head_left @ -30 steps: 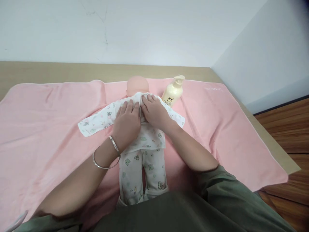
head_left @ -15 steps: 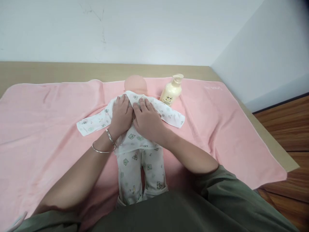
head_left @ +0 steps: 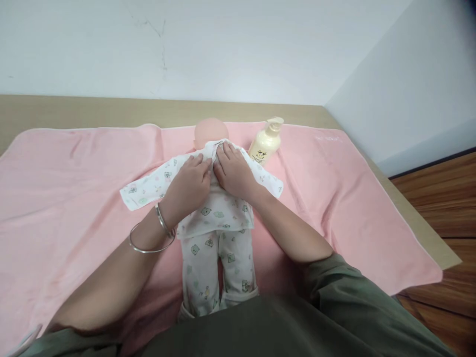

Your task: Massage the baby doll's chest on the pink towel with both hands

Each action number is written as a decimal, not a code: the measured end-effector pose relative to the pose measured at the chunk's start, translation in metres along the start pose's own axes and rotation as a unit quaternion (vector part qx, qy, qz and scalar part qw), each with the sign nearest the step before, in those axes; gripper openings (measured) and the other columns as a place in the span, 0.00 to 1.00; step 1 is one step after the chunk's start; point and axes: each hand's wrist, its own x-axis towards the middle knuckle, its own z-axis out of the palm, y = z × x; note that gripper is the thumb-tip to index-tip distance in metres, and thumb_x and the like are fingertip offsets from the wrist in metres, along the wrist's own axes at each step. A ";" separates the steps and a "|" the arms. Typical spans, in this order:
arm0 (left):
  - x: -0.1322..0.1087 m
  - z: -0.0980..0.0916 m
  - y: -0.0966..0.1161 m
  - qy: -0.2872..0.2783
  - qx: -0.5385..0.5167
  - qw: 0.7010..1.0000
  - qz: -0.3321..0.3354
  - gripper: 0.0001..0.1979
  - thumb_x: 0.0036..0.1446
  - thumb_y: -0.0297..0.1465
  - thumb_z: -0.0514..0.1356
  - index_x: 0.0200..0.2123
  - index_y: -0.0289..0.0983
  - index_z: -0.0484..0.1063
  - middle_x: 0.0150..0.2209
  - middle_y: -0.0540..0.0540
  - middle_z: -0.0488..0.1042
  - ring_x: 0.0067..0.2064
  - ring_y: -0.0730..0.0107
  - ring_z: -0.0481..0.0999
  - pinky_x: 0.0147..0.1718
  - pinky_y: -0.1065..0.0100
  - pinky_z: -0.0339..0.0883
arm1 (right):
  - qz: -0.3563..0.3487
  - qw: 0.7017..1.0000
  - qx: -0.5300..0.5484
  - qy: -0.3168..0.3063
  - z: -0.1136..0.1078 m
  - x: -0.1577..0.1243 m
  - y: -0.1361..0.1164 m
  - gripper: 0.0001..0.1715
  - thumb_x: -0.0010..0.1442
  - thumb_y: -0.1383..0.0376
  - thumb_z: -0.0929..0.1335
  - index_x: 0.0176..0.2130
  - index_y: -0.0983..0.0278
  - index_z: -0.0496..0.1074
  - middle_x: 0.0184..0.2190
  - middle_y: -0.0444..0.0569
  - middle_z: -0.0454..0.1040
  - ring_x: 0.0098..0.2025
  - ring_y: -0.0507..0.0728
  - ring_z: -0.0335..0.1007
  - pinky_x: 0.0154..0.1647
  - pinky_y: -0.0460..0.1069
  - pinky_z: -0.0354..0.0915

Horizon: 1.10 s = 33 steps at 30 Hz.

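A baby doll (head_left: 211, 133) lies on its back on a pink towel (head_left: 74, 173), head away from me. It wears a white printed shirt (head_left: 219, 213) and matching trousers (head_left: 215, 267). My left hand (head_left: 189, 181), with two metal bangles at the wrist, and my right hand (head_left: 232, 171) rest side by side on the doll's upper chest. The fingers of both are curled and pinch the shirt's front edges together just below the collar. The shirt's sleeves spread out flat to either side.
A cream pump bottle (head_left: 265, 144) lies tilted on the towel just right of the doll's head. The towel covers a light wooden table (head_left: 409, 208) set against a white wall. Wooden floor shows at the right. My green sleeve fills the bottom edge.
Both hands have shifted on the chest and now sit higher, fingertips meeting at the collar. The doll and the bottle have not moved.
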 end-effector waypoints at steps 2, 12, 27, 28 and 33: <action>-0.001 -0.005 0.003 -0.004 -0.016 1.000 -0.006 0.26 0.69 0.32 0.43 0.61 0.33 0.72 0.68 0.35 0.70 0.72 0.50 0.64 0.74 0.46 0.58 | -0.016 0.999 -0.030 0.004 -0.002 -0.007 -0.005 0.36 0.76 0.63 0.55 0.73 0.81 0.54 0.76 0.72 0.52 0.80 0.71 0.45 0.79 0.67 0.49; 0.023 0.015 -0.031 0.081 -0.045 0.995 -0.021 0.21 0.66 0.29 0.43 0.50 0.35 0.72 0.55 0.34 0.77 0.60 0.51 0.74 0.69 0.46 0.64 | -0.034 0.996 -0.080 -0.001 0.002 -0.036 -0.035 0.37 0.76 0.60 0.58 0.75 0.76 0.52 0.77 0.73 0.46 0.80 0.78 0.41 0.78 0.72 0.48; -0.008 0.021 0.019 0.025 -0.049 0.998 -0.035 0.30 0.70 0.34 0.46 0.71 0.30 0.61 0.77 0.34 0.53 0.80 0.42 0.46 0.77 0.37 0.42 | 0.005 0.999 -0.032 -0.006 -0.007 0.001 0.007 0.34 0.75 0.67 0.52 0.72 0.86 0.54 0.75 0.73 0.54 0.78 0.73 0.50 0.78 0.66 0.50; -0.004 0.019 0.014 0.014 -0.062 0.997 -0.046 0.30 0.69 0.33 0.47 0.71 0.30 0.62 0.77 0.35 0.53 0.80 0.42 0.46 0.77 0.38 0.43 | 0.000 0.999 -0.039 -0.012 -0.007 -0.001 0.005 0.35 0.75 0.67 0.53 0.72 0.86 0.53 0.76 0.73 0.53 0.78 0.73 0.49 0.79 0.66 0.50; 0.017 0.009 -0.013 0.045 -0.103 0.991 -0.072 0.22 0.61 0.27 0.48 0.56 0.33 0.71 0.65 0.34 0.71 0.72 0.46 0.64 0.75 0.40 0.53 | -0.033 0.995 -0.089 0.011 -0.001 -0.029 -0.025 0.35 0.76 0.63 0.57 0.74 0.80 0.54 0.75 0.76 0.52 0.78 0.76 0.49 0.77 0.69 0.53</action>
